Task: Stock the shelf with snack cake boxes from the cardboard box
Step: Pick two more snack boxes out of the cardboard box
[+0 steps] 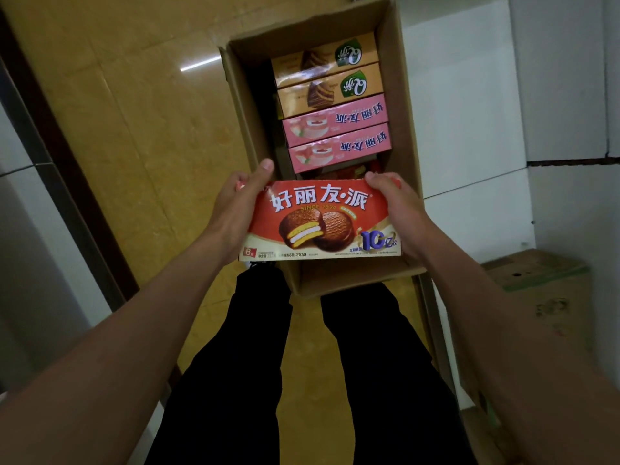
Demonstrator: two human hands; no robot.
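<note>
Red box: we hold the red snack box (320, 220) level over the near end of the cardboard box (407, 135), picture side up.
Hands: our left hand (235, 204) and right hand (397, 204) grip its short ends, thumbs on the far edge.
Stock: pink boxes (335, 139) and orange boxes (327, 73) lie in a row inside, farther away.
Shelf: not visible.

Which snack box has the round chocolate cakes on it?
The red box, held by the left hand and right hand over the cardboard box. The pink boxes and orange boxes inside show other cakes.
</note>
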